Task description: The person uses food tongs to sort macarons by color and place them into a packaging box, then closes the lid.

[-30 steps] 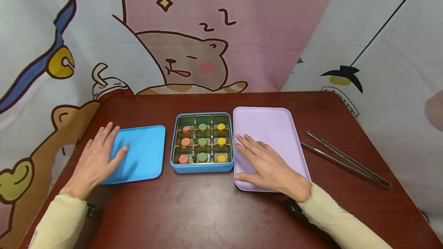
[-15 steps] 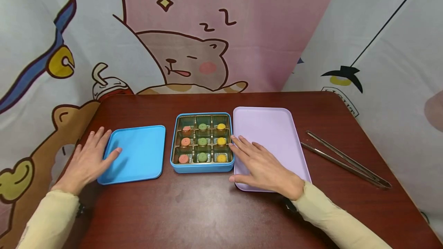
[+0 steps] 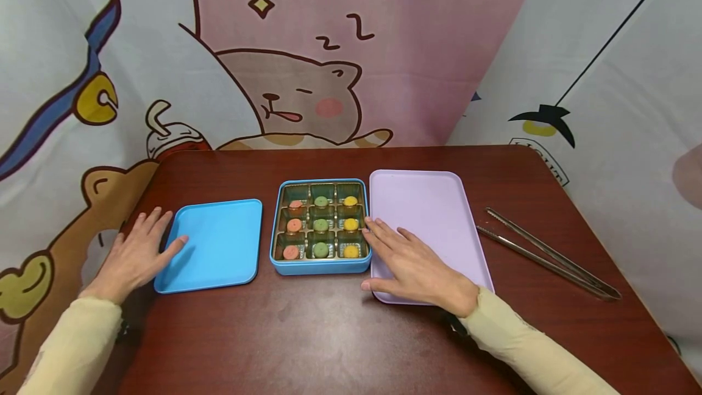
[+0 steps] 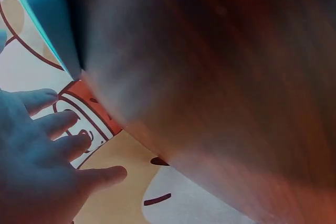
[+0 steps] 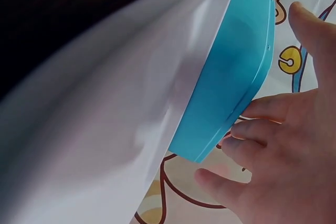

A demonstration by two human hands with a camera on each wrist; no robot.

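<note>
My left hand (image 3: 133, 256) hovers at the left edge of the flat blue lid-like tray (image 3: 216, 245), fingers spread and holding nothing. My right hand (image 3: 419, 270) is over the lilac tray (image 3: 422, 200), fingers extended, with its fingertips right at the right rim of a blue box (image 3: 323, 268). Inside that box is a gold divided insert with small round pieces in its compartments: orange ones (image 3: 294, 225) on the left, green ones (image 3: 320, 225) in the middle, yellow ones (image 3: 351, 224) on the right. The right wrist view shows the fingers beside the box's blue wall (image 5: 231, 66).
Metal tongs (image 3: 548, 255) lie on the dark red-brown table (image 3: 307, 340) to the right of the lilac tray. Behind the table hangs a cartoon-printed curtain (image 3: 417, 47).
My left hand has moved left, off most of the blue tray. My right hand has shifted slightly left, toward the box. The trays, box and tongs stay in place.
</note>
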